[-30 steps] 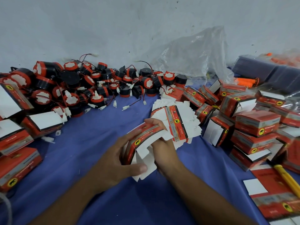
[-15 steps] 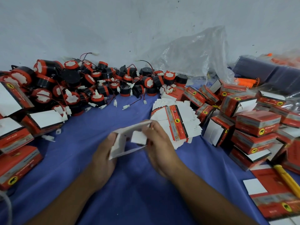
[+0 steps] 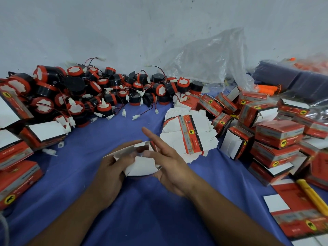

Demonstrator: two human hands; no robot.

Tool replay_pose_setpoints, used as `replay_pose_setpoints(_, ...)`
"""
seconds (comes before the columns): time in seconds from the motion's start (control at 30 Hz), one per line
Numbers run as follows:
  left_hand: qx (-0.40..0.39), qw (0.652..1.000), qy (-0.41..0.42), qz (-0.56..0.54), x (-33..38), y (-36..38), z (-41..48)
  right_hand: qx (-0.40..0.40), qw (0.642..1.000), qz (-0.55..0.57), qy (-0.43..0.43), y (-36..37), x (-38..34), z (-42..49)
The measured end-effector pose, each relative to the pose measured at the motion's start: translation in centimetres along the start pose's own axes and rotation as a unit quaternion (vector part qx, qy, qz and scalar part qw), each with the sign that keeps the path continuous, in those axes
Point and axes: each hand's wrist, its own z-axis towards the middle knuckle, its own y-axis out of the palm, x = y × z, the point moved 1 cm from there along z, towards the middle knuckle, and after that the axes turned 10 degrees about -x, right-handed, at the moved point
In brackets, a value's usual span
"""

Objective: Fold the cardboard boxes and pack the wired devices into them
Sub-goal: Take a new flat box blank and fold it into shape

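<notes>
Your left hand (image 3: 110, 171) grips the half-folded box (image 3: 142, 165) at near centre; your right hand (image 3: 172, 166), fingers straight, presses its flap. Far left lie the wired devices (image 3: 99, 96); the folded boxes (image 3: 276, 137) stack right, contents hidden.

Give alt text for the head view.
Two bare hands fold a small white-and-red cardboard box over a blue cloth: the left hand grips it, the right hand, fingers straight, touches its flap. Black-and-red round wired devices are heaped behind, flat box blanks fan out beside, folded red boxes stack right.

right hand (image 3: 171, 167) fingers straightened, box (image 3: 142, 166) tipped lower
</notes>
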Motion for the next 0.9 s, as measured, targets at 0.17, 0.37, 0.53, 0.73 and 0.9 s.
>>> replay_pose_setpoints(0.17, 0.037, 0.997, -0.020, -0.069, 0.9, 0.3, 0.1, -0.016, 0.999, -0.035, 0.004, 0.4, 0.2, -0.3)
replay_pose_setpoints(0.37, 0.074, 0.997, 0.000, -0.026, 1.2, 0.7, -0.1, -0.015, 0.999, 0.004, 0.041, 0.4, 0.2, -0.1)
replay_pose_setpoints(0.53, 0.184, 0.959, 0.053, 0.209, 1.5, 1.3, -0.7, 0.031, 0.991, 0.119, 0.053, 0.6, 0.4, 0.4)
replay_pose_setpoints(0.73, 0.267, 0.920, 0.075, 0.278, 1.6, 1.3, -0.6, 0.017, 0.991, 0.130, 0.000, 1.6, 1.2, 0.6)
replay_pose_setpoints(0.9, 0.202, 0.917, 0.106, 0.327, 1.2, 1.5, -0.6, 0.070, 0.997, 0.004, -0.039, 1.7, 1.0, 0.7)
